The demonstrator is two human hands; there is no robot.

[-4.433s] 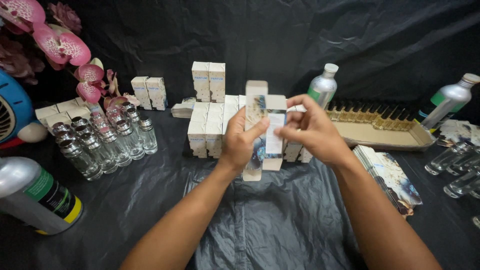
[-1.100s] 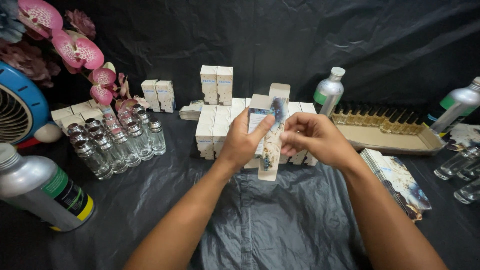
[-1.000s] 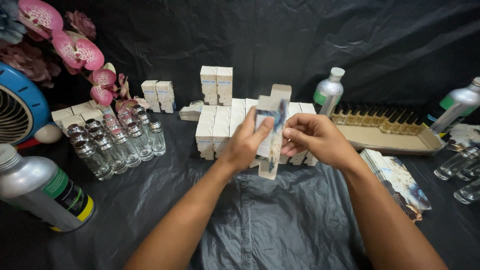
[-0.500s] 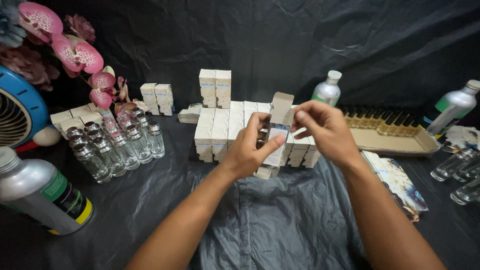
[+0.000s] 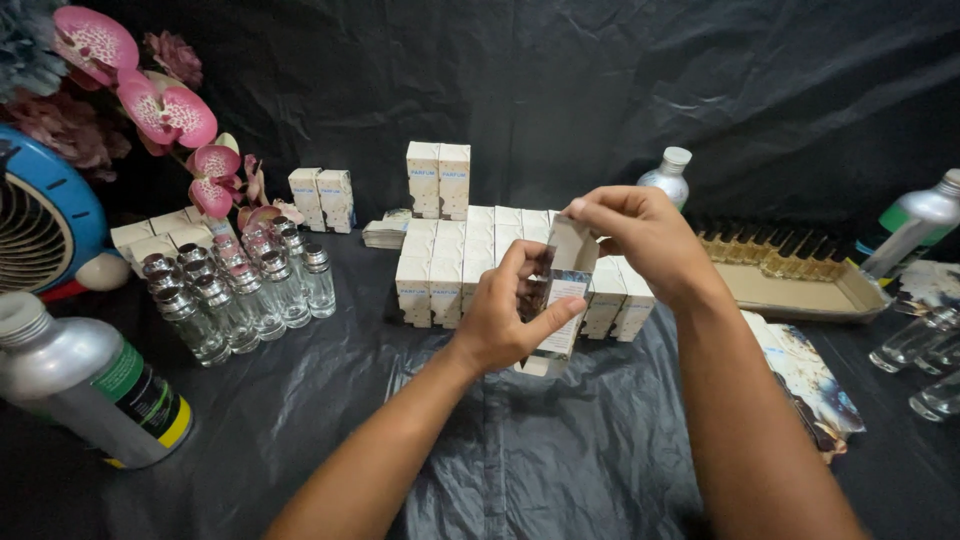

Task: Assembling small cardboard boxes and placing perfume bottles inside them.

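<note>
Now the left hand [image 5: 505,325] grips a small cream carton [image 5: 558,300] upright above the black-covered worktop [image 5: 520,470], its fingers wrapped shut around the carton's lower half. Half a second ago the right hand [image 5: 640,235] was just reaching the carton's top; its fingers now pinch the raised top flap [image 5: 572,235] between thumb and forefinger, which suggests the packing has moved to the closing of the box. A dark glass vial appears to sit inside, though the grip hides most of it. Just behind the carton stand rows of matching cream boxes [image 5: 450,255]. Empty glass spray bottles [image 5: 240,295] cluster to the left, near a large silver canister [image 5: 85,385]. A cardboard tray of filled vials [image 5: 790,270] lies to the right.
</note>
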